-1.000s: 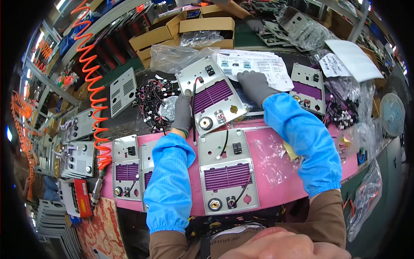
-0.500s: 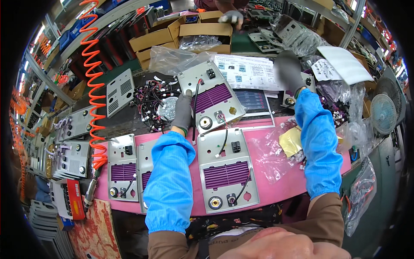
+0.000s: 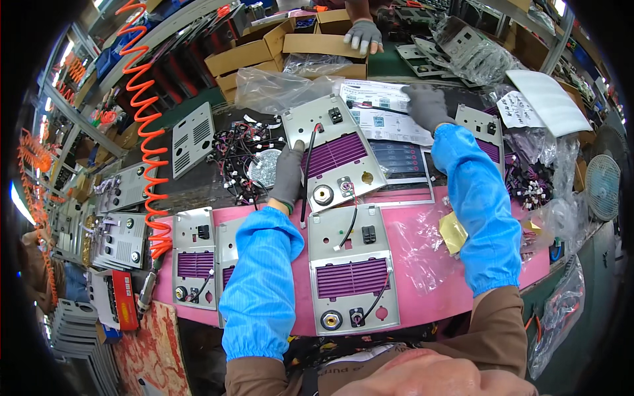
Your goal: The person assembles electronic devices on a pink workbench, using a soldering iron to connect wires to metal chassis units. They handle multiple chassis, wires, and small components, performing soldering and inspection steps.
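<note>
My left hand [image 3: 288,175], in a dark grey glove, grips the left edge of a grey metal panel [image 3: 309,120] with a purple grille. The panel lies tilted, its lower edge by a second panel of the same kind [image 3: 349,251]. A black cable [image 3: 306,188] with a red-and-black end hangs along the held panel, beside my fingers. Over the printed sheets [image 3: 389,129], my gloved right hand [image 3: 427,105] is closed on another black cable [image 3: 376,107], which sticks out leftward. Part of the right-hand fingers is hidden.
Two more panels [image 3: 195,231] lie left on the pink mat [image 3: 422,310]. A wire bundle [image 3: 238,155], an orange coiled hose [image 3: 146,132] and cardboard boxes [image 3: 244,63] stand around. Across the bench, a co-worker's gloved hand [image 3: 363,36] rests on a box flap. Right stands a fan [image 3: 602,188].
My right hand has moved left over the sheets, with the black cable now showing from it. The co-worker's hand has come onto the box flap. My left hand keeps its hold.
</note>
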